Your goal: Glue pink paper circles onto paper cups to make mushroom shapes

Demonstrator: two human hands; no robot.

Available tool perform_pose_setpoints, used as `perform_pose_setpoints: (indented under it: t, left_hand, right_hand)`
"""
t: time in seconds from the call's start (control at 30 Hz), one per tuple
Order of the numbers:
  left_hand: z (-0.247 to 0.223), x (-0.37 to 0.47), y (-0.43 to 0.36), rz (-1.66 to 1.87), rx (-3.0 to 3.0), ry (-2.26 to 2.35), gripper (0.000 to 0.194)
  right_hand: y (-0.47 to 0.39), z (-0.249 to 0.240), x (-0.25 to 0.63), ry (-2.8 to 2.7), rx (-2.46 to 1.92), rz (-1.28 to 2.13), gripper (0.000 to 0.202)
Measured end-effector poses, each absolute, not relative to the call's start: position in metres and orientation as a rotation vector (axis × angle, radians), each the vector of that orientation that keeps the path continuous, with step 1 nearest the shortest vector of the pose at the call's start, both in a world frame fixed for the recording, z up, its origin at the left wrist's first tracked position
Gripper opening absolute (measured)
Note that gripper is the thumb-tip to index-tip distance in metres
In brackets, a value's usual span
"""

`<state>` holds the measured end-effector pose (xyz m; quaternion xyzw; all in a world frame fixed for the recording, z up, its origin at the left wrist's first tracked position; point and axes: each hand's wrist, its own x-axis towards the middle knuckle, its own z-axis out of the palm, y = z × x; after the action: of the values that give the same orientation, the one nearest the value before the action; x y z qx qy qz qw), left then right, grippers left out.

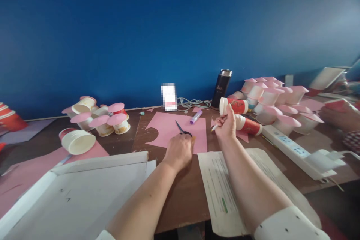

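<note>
Scissors with dark blades [182, 129] lie over a pink paper sheet [161, 122] between the brown wooden surface's [180, 198] front and back edges. The left hand [180, 150] curls over their handles; whether it grips them, I cannot tell. The right hand [226, 123] pinches a slim white pen [215, 128] beside red-and-white paper cups [239, 105] nearer the back edge.

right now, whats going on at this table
The left hand is at the handles of the scissors, over a cut sheet of pink paper. The right hand holds what looks like a slim white pen, its thumb by a red-and-white paper cup. Cups with pink tops are clustered on both sides.
</note>
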<state>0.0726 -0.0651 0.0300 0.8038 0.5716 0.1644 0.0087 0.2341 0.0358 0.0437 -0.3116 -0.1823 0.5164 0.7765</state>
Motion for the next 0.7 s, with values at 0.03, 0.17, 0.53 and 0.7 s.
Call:
perform_pose_setpoints:
  t: [0.03, 0.17, 0.53, 0.7]
  left_hand:
    - [0.032, 0.065, -0.063, 0.601, 2.432, 1.902, 0.041]
    - [0.036, 0.027, -0.048, 0.736, 2.074, 2.392, 0.039]
    - [0.025, -0.01, -0.034, 0.966, 1.667, 2.636, 0.058]
    - [0.029, 0.006, -0.033, 1.461, 1.512, 1.99, 0.039]
  right_hand:
    - [0.036, 0.042, 0.235, -0.402, -0.681, 1.134, 0.049]
    - [0.027, 0.036, 0.214, -0.65, -0.66, 1.16, 0.038]
    - [-0.004, 0.036, 0.183, -1.221, -0.9, 1.074, 0.031]
    - [-0.004, 0.033, 0.176, -1.307, -0.849, 1.116, 0.029]
